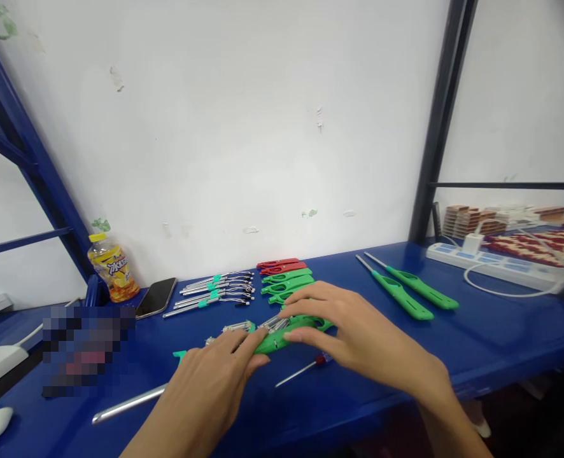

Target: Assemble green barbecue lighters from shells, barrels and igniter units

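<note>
Pinching left end of green lighter handle (272,343) with left hand (219,366), just beyond red-handled screwdriver (320,360). Curving right hand (337,321) over same handle, with thumb against near face and a narrow gap to forefinger; cannot tell whether closed tight. Noting wired metal barrels (214,294) beyond screwdriver, to its left; red handle shells (289,267) farther beyond it; two green long-necked lighters (418,308) beyond, to its right.
</note>
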`<action>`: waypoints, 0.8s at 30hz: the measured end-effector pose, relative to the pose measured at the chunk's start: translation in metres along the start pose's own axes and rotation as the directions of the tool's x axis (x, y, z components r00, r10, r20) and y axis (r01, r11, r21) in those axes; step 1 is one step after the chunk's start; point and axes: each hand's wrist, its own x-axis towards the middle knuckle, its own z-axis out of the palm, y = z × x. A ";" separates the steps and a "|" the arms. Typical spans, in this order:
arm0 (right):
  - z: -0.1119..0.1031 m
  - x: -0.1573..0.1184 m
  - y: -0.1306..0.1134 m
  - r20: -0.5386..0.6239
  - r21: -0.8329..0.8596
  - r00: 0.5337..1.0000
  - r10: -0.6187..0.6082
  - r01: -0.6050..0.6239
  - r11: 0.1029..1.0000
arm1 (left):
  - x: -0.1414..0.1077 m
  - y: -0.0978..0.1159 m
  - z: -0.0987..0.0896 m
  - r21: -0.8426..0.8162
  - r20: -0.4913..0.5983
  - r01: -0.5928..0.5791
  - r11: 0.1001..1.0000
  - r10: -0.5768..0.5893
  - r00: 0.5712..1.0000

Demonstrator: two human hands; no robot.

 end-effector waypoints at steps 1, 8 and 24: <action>0.002 0.001 -0.001 0.016 0.004 1.000 -0.020 0.020 1.000 | 0.000 0.000 0.002 -0.002 -0.010 -0.016 1.000 0.015 1.000; 0.006 0.005 -0.007 0.057 0.033 0.993 -0.102 0.100 0.994 | 0.000 0.003 0.003 0.010 -0.020 -0.055 0.998 0.055 0.998; 0.013 0.007 -0.007 0.081 -0.183 0.979 -0.185 0.197 0.963 | 0.001 0.002 0.010 0.089 -0.202 -0.150 0.985 0.165 0.965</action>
